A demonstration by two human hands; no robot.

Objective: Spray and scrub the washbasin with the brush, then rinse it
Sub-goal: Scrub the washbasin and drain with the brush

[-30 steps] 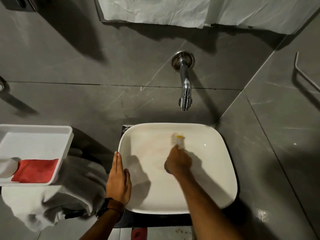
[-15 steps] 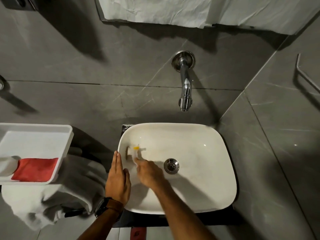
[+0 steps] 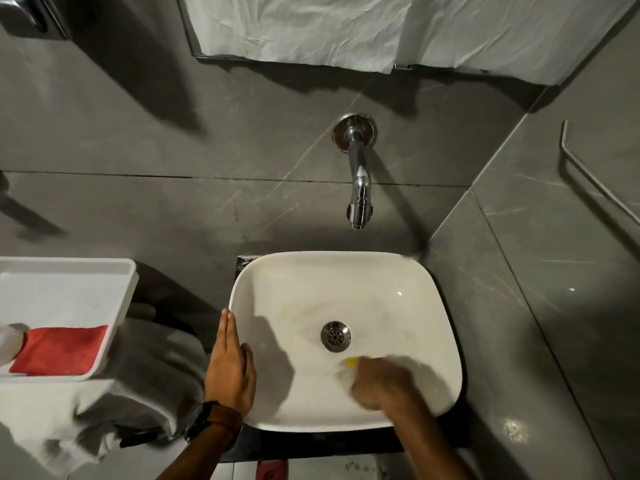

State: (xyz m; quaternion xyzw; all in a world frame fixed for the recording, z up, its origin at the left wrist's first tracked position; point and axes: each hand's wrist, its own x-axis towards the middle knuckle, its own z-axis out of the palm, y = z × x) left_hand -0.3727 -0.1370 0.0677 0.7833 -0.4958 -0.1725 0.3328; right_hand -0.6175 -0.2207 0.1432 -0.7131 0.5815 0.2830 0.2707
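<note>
Washbasin: a white, rounded-square washbasin [image 3: 408, 282] sits against a grey tiled wall, seen from above; faint brownish smears cross its floor.
Drain: a round metal drain [image 3: 335, 336] lies near the middle of the bowl.
Brush: the brush [image 3: 349, 364] is inside the bowl, just in front of the drain towards the near right; only a blurred yellow tip and pale bristles show.
Right hand: the right hand [image 3: 382, 382] is closed around the brush, knuckles up, blurred, low in the bowl.
Left hand: the left hand [image 3: 229, 372] lies flat with fingers straight and together on the basin's left rim, gripping nothing; a watch with a brown strap [image 3: 211, 419] is on the wrist.
Tap: a chrome tap [image 3: 358, 178] juts from the wall above the basin's far edge.
Left side: a white tray [image 3: 69, 289] holds a red cloth [image 3: 59, 349]; a pale towel [image 3: 104, 403] lies crumpled beneath it, beside the basin.
Above: wrinkled white sheeting [image 3: 311, 29] covers the top.
</note>
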